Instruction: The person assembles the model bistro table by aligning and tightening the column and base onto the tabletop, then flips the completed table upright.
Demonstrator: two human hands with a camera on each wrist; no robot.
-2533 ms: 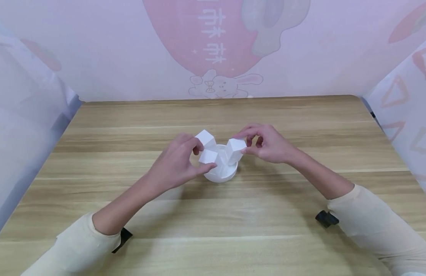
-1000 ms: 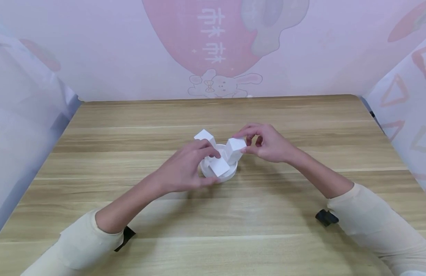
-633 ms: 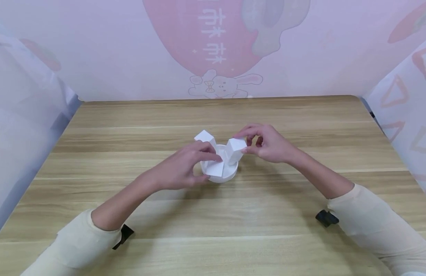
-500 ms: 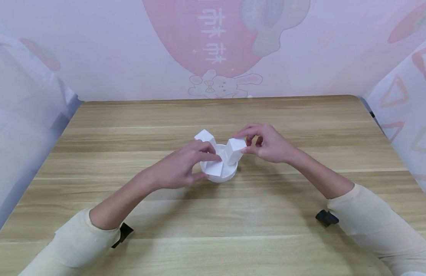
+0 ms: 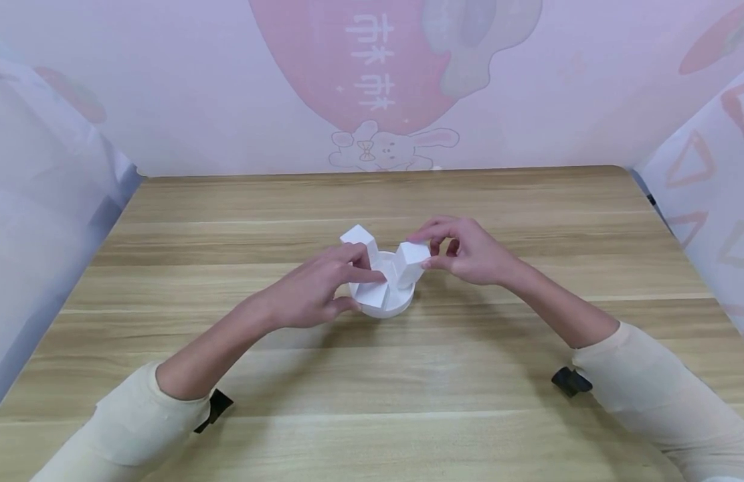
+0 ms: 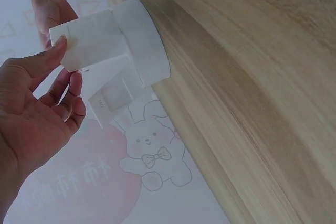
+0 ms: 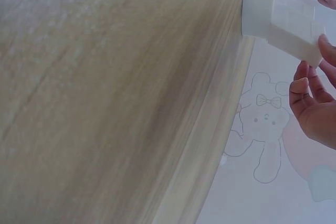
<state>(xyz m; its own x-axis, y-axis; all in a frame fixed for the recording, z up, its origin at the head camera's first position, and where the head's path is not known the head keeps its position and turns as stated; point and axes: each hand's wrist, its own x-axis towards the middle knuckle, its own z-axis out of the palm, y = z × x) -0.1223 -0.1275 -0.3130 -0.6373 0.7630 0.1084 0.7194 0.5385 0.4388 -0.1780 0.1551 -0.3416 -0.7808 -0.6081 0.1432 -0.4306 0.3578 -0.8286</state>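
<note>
A round white base (image 5: 399, 309) stands on the table, with three white box-like blocks rising from it. My left hand (image 5: 308, 289) pinches the front block (image 5: 372, 295) between thumb and fingers; the left wrist view shows this block (image 6: 90, 38) upright against the base (image 6: 144, 40). On the other side my right hand (image 5: 471, 253) grips the top of the right block (image 5: 411, 260), which leans outward. In the right wrist view, thumb and fingertips hold that block's (image 7: 296, 41) outer end. The back-left block (image 5: 358, 237) is untouched by the right hand and partly hidden by the left.
The wood-grain table (image 5: 408, 388) extends all round the base. Behind it rises a pale pink printed curtain (image 5: 197, 87), with more white cloth (image 5: 41, 187) at the sides. Dark wrist devices (image 5: 571, 381) sit under both sleeves.
My left hand has brought the front block from beside the back-left one toward me and turned it, passing right, then slightly back left. My right hand keeps its grip in place.
</note>
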